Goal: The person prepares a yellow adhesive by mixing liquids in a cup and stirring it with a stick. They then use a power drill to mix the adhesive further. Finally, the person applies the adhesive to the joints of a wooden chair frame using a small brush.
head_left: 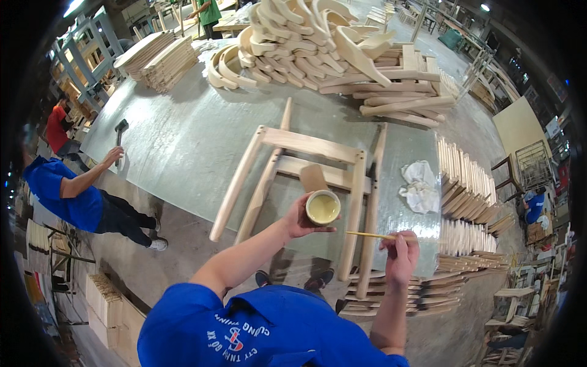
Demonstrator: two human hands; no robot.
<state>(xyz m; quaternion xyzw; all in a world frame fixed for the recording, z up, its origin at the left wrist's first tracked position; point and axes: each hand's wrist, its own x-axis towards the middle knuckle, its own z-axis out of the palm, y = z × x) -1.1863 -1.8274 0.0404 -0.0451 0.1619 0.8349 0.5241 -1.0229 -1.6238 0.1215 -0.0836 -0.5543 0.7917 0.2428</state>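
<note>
My left hand (298,219) is wrapped around a cup (323,208) of pale yellow liquid, held upright over the table. A thin wooden stick (370,235) is pinched in the fingers of my right hand (400,252), its tip pointing left toward the cup but apart from it. Under and beyond my hands, two wooden frames of legs and rails lie on the table. The upper frame (312,142) overlaps the lower frame (380,183). A tan piece (313,177) shows just beyond the cup; its kind is unclear.
The grey table (165,147) bears a high pile of curved wooden parts (306,49) and stacked boards (162,58) at its far side. A crumpled white cloth (420,186) lies right. Wooden sticks (468,189) are stacked beyond the right edge. At left, a co-worker (67,189) reaches toward a mallet (120,137).
</note>
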